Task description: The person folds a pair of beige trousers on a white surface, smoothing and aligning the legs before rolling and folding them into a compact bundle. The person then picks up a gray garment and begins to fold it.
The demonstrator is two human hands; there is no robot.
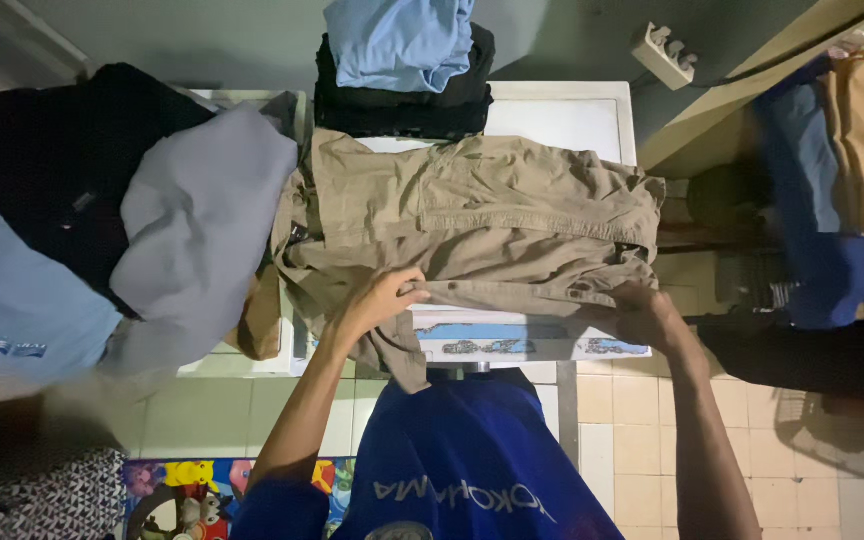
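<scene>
**Khaki trousers held at the near edge for folding**

Clearly, the khaki trousers point(472, 225) are spread flat across the white tabletop point(562, 120), so that the cloth lies smooth and both sides can be reached at once. The near edge of the trousers is gripped at two places. The left hand point(382, 298) is closed on the hem toward the left end, fingers curled over the top of the fabric and thumb beneath it, with a loose flap hanging down below the trousers. The right hand point(642, 312) is closed on the same edge toward the right end; its fingers are tucked under the cloth, so how they sit cannot be made out. A grip at both ends keeps the edge straight and level.

Beyond the trousers, at the far side of the tabletop, a stack of folded clothes point(402, 70) is kept, black pieces under a light blue one, clear of the working space. To the left of the trousers a grey garment point(202, 225) is heaped over dark clothing point(42, 150), apparently unsorted. Below the trousers, the blue shirt point(462, 450) of the person is seen, and beyond it a tiled floor point(632, 450).
</scene>
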